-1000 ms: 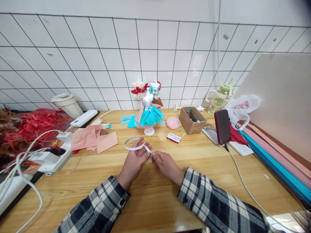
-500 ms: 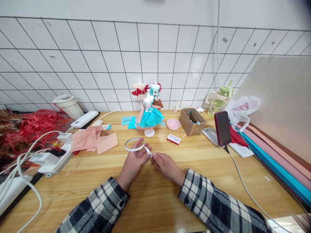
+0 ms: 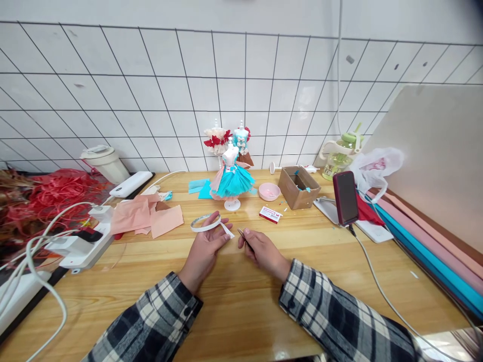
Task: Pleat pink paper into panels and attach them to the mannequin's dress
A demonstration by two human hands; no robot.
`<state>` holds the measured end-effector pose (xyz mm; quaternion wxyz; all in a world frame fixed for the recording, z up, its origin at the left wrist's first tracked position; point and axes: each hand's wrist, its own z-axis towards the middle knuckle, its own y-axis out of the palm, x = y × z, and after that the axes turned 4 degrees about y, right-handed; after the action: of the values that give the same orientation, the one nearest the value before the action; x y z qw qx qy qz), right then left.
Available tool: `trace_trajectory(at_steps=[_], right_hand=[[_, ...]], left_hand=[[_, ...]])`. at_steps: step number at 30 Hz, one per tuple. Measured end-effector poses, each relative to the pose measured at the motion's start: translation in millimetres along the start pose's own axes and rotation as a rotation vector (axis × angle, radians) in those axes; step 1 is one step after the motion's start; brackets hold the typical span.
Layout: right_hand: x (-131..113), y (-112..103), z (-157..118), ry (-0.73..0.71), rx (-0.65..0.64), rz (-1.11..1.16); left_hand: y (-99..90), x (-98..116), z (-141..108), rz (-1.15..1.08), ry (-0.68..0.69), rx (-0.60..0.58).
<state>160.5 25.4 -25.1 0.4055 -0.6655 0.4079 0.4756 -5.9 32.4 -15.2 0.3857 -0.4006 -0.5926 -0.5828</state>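
A thin roll of white double-sided tape (image 3: 206,228) hangs around the fingers of my left hand (image 3: 205,251). Its loose end sticks out past my fingertips toward the right. My right hand (image 3: 262,251) is closed around a slim dark metal tool, seemingly tweezers (image 3: 241,233), whose pointed tip faces the tape end across a small gap. Behind my hands stands a small white dress form in a turquoise tulle skirt (image 3: 232,182) with a pink sash. Two more dressed forms, one with red trim (image 3: 217,141) and one in turquoise and brown (image 3: 241,138), stand behind it.
Peach paper sheets (image 3: 166,221) and a power strip (image 3: 85,251) with cables lie left. A pink bowl (image 3: 269,191), small red-and-white box (image 3: 270,214) and cardboard box (image 3: 299,193) stand right of the forms. Farther right are a phone (image 3: 345,198), its cable and coloured rolls (image 3: 426,251).
My hands have parted slightly. The tape's end, pinched between both hands before, now sticks out free from my left hand, and the tool's tip in my right hand shows.
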Motion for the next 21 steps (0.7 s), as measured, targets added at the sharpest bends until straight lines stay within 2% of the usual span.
trace_trajectory(at_steps=[3,10,21], right_hand=[[-1.7,2.9,-3.3,0.034,-0.104,0.067],[1.9,2.2,-0.2,-0.025,-0.041,-0.156],[2.5,4.9,-0.6,-0.113,0.047,-0.346]], left_hand=[[-0.5,-0.2,-0.5,0.037,0.031,-0.016],[-1.5,-2.8,0.0,0.074,0.051,-0.042],[-0.1,-7.2,-1.5,0.073,0.026,-0.093]])
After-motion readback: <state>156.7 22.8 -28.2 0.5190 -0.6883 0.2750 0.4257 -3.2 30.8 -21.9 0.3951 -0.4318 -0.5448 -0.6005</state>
